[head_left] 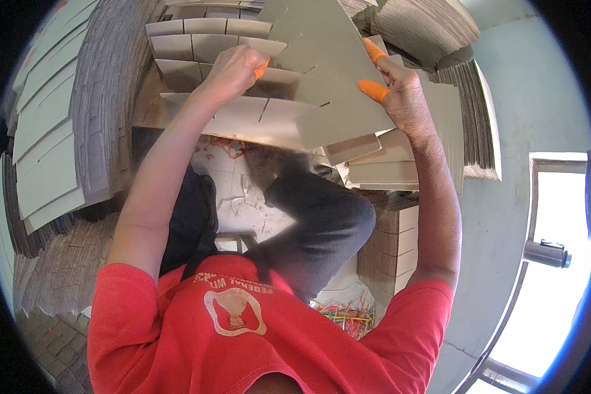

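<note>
Orange covers sit on some of my fingertips. With a closed grip, my right hand [404, 95] holds the right edge of a large grey cardboard sheet [331, 79]. This sheet leans at a slant and has short slots along its left edge. Several slotted cardboard strips [233, 117] stand in rows left of it, their right ends meeting the sheet near those slots. My left hand [235, 71] is closed at the top edge of one upright strip [282, 80], with its fingertips partly hidden behind the hand.
Tall stacks of slotted cardboard [105, 98] rise at the left. More cardboard piles [476, 118] stand at the right, by a pale wall [512, 98]. Below the work, my bent knee [348, 217] is close to a cardboard stack [394, 249]. Coloured ties [348, 318] lie low down.
</note>
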Demonstrator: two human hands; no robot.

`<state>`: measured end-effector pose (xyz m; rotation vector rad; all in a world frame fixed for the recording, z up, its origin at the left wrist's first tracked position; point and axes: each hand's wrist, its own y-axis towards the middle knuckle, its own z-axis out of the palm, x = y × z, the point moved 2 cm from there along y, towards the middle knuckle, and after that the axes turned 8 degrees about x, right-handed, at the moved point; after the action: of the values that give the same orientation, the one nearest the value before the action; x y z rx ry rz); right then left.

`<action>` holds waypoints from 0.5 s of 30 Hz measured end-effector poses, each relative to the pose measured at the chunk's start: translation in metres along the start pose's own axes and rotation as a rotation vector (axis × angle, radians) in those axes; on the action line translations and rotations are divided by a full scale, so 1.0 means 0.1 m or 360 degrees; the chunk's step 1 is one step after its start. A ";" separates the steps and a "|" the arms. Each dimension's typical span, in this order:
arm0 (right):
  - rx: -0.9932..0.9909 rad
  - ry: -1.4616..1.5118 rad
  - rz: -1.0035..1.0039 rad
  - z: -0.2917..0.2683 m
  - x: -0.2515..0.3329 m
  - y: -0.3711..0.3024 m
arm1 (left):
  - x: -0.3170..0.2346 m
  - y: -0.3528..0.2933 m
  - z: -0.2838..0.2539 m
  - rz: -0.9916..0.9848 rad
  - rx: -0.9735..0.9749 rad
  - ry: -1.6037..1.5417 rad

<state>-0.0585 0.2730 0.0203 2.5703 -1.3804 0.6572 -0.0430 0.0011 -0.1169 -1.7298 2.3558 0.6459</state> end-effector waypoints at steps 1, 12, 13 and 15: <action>-0.0013 0.0014 -0.0150 0.03 -0.05 -0.01 | -0.03 0.02 -0.01 0.0028 0.0000 0.0001; -0.0052 -0.0175 -0.0459 0.39 -0.13 0.02 | -0.08 0.02 -0.03 0.0033 -0.0056 -0.0058; -0.0059 -0.0161 -0.0433 0.38 -0.09 0.00 | -0.06 0.03 -0.03 0.0040 -0.0069 -0.0060; -0.0050 -0.0110 -0.0357 0.38 0.00 -0.05 | -0.03 0.02 -0.03 0.0006 -0.0023 -0.0052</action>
<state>-0.0425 0.2637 -0.0132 2.6918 -1.0876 0.5103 -0.0439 0.0030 -0.1128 -1.7079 2.3390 0.6883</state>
